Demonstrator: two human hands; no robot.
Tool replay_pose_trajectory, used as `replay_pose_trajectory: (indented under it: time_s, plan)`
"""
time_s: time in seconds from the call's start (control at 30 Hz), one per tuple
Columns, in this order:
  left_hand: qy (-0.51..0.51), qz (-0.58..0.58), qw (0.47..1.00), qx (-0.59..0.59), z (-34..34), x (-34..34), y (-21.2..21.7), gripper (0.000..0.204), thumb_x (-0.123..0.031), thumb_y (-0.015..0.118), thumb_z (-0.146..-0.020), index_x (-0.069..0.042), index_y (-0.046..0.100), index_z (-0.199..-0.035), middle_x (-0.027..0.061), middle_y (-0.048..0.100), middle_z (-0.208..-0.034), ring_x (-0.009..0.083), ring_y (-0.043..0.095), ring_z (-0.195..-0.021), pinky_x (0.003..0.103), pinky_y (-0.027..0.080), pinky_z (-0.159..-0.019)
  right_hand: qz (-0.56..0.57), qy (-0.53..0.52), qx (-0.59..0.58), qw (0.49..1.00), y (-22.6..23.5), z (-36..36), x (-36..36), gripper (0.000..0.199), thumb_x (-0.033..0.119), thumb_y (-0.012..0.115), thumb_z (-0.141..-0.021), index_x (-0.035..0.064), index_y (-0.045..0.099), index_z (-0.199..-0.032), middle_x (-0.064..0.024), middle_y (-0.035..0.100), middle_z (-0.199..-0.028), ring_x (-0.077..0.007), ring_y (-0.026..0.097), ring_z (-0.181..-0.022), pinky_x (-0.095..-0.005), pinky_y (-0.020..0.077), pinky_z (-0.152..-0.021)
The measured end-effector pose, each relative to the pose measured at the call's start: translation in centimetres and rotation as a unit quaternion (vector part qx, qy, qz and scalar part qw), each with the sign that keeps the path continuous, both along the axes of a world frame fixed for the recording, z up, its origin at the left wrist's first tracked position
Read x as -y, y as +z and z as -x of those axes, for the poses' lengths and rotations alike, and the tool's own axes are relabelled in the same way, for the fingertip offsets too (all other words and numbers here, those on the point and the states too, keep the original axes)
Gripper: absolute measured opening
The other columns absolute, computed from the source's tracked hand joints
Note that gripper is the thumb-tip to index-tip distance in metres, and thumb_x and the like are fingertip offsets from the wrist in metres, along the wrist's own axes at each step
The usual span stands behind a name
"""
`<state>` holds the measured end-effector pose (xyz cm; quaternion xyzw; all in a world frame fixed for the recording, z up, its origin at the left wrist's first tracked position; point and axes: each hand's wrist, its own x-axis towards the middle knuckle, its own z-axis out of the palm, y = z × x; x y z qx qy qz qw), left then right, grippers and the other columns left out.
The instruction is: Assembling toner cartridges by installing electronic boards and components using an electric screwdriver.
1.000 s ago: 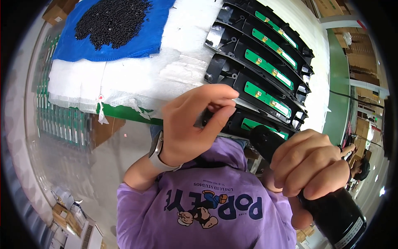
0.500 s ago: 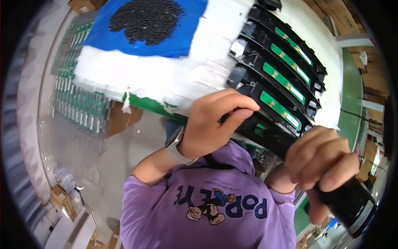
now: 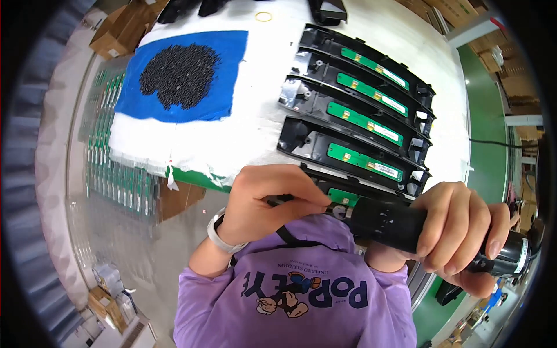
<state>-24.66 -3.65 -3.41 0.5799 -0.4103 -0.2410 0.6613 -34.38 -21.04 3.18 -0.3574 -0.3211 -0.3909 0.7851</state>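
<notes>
My right hand (image 3: 458, 232) is wrapped around a black electric screwdriver (image 3: 389, 223), held nearly level with its tip end toward the left. Close to that tip, the fingers of my left hand (image 3: 278, 197) are pinched together; whatever lies between them is hidden. Behind the screwdriver is a black plastic panel with a green circuit board (image 3: 343, 197), mostly covered by my hands and the tool. Just beyond it, another curved black panel (image 3: 304, 142) carries a green board (image 3: 365, 162) with a white label.
Several similar panels (image 3: 325, 37) lie in a row on the white-covered table (image 3: 255, 139). Left of them, a blue cloth (image 3: 235, 64) bears a heap of small black pieces (image 3: 180, 75), like screws. Clear trays of green boards (image 3: 125, 180) stand beyond the table's left edge.
The screwdriver has swung from a steep slant to nearly level, its rear end rising. Its tip is now beside my left fingers. The view has shifted, showing more of the table's far side.
</notes>
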Motion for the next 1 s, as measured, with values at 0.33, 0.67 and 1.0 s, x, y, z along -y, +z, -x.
replay_pose_trajectory:
  time_s: [0.33,0.67,1.0]
  plan:
    - [-0.059,-0.003,0.981,-0.187,1.8,1.5,1.3,0.051,0.004,0.077,-0.056,-0.001,0.062,-0.105,0.0105,0.063,-0.102,0.0161,0.063,-0.088,0.025,0.050,-0.064,-0.053,-0.022,-0.043,0.997,0.0,2.8,1.6,0.032,0.022,0.067,-0.080,0.0044,0.042,-0.088,-0.0031,0.054,-0.054,-0.0097,0.052,-0.037,-0.0238,0.0470,-0.040]
    - [0.392,-0.487,0.568,0.536,-15.7,-2.9,0.9,0.029,-0.030,0.066,-0.079,-0.004,0.065,-0.090,0.0115,0.061,-0.093,0.0313,0.056,-0.086,0.040,0.046,-0.075,0.166,-0.158,-0.193,0.954,-0.1,7.9,9.1,0.055,0.041,0.067,-0.079,0.0014,0.041,-0.107,-0.0018,0.048,-0.064,-0.0111,0.046,-0.046,-0.0251,0.0376,-0.046]
    - [0.417,-0.397,0.667,0.473,-15.9,-1.4,0.6,0.016,-0.019,0.065,-0.082,-0.003,0.063,-0.080,0.0110,0.059,-0.074,0.0260,0.057,-0.064,0.035,0.044,-0.060,0.115,-0.224,-0.287,0.924,-1.1,7.1,9.0,0.050,0.044,0.062,-0.081,0.0044,0.042,-0.104,0.0007,0.045,-0.061,-0.0095,0.044,-0.043,-0.0259,0.0390,-0.048]
